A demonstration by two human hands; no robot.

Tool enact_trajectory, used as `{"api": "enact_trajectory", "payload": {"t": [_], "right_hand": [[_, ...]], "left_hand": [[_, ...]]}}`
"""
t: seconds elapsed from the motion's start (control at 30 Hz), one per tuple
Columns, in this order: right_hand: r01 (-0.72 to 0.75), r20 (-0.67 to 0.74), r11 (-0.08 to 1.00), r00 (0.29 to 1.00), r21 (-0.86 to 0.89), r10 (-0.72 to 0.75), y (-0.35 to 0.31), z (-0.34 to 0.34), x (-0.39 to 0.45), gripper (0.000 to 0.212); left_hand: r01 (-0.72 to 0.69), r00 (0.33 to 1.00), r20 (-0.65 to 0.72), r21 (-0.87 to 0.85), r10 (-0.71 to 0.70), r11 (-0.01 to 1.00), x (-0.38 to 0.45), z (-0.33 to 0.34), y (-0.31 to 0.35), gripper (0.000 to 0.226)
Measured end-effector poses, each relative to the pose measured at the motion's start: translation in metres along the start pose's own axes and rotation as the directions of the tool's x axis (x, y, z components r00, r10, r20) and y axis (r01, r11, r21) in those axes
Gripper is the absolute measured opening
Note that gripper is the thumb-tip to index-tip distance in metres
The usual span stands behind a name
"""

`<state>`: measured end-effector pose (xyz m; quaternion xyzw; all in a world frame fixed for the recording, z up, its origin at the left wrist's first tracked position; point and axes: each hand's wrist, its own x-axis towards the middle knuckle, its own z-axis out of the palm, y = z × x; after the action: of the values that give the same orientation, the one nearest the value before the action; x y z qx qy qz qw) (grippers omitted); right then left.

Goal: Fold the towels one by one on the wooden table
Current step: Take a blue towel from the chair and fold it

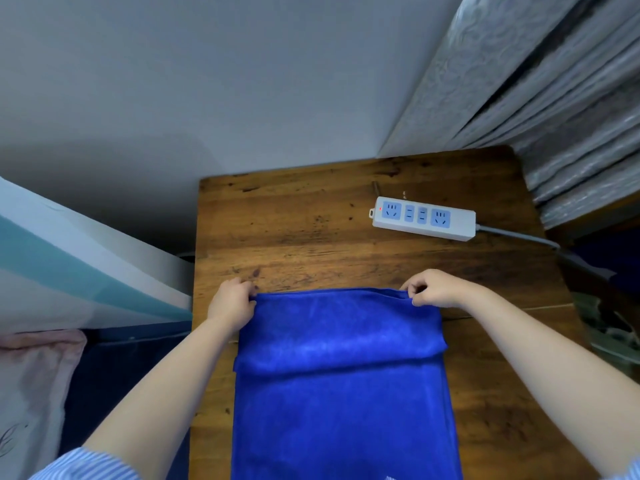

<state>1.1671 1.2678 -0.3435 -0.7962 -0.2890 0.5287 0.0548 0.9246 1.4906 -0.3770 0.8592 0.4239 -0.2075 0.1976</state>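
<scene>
Fingers [250, 295] of both hands pinching blue towel [341, 386] far corners

This looks like a room in a home, probably a bedroom. A small wooden surface [311, 230] stands against a plain grey wall [207, 81] — beside it hang patterned grey curtains [540, 81]. A white power strip [423, 218] with blue sockets lies on the wood. At the left there is pale bedding [52, 265] and a pink pillow [31, 386].

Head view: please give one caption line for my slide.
Both hands, left and right, pinch the blue towel far corners on the wooden table.
</scene>
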Motion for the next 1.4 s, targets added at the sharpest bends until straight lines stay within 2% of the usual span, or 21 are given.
{"api": "enact_trajectory", "payload": {"t": [0.1,0.2,0.33,0.57,0.83,0.97,1.07,1.2,1.4], "right_hand": [[0.014,0.046,0.992,0.999,-0.126,-0.008,-0.006,-0.004,-0.003,0.029],[0.030,0.011,0.974,1.000,-0.226,-0.029,-0.005,-0.009,-0.004,0.028],[0.003,-0.054,0.956,0.998,-0.294,-0.019,0.002,-0.013,-0.008,0.028],[-0.051,-0.145,0.945,0.989,-0.322,0.004,0.006,-0.009,-0.011,0.022],[-0.080,-0.160,0.932,0.987,-0.354,0.023,0.004,-0.007,-0.014,0.009],[-0.080,-0.198,0.934,0.980,-0.348,0.011,0.003,-0.007,-0.014,0.011],[-0.077,-0.212,0.941,0.977,-0.329,0.006,0.006,-0.010,-0.017,0.022],[-0.056,-0.216,0.950,0.976,-0.306,-0.012,0.006,-0.017,-0.029,0.027],[0.009,-0.353,0.941,0.926,-0.339,-0.136,-0.009,-0.031,-0.062,0.030]], "left_hand": [[-0.106,0.993,0.057,0.142,0.099,0.984,0.003,-0.003,-0.002,0.017],[-0.152,0.985,0.113,0.235,0.128,0.960,0.006,-0.007,-0.005,0.015],[-0.157,0.980,0.153,0.208,0.127,0.965,0.008,-0.011,-0.003,0.003],[-0.185,0.975,0.167,0.244,0.147,0.952,0.007,-0.014,-0.006,0.011],[-0.237,0.967,0.168,0.306,0.193,0.922,0.001,-0.010,0.000,0.012],[-0.174,0.981,0.117,0.192,0.153,0.966,0.001,-0.011,-0.004,0.011],[-0.136,0.987,0.092,0.065,0.130,0.989,-0.002,-0.016,-0.011,0.007],[-0.100,0.992,0.065,-0.125,0.108,0.987,-0.010,-0.029,-0.014,0.017],[-0.131,0.991,-0.030,-0.122,0.128,0.984,-0.034,-0.073,-0.009,0.031]]}}
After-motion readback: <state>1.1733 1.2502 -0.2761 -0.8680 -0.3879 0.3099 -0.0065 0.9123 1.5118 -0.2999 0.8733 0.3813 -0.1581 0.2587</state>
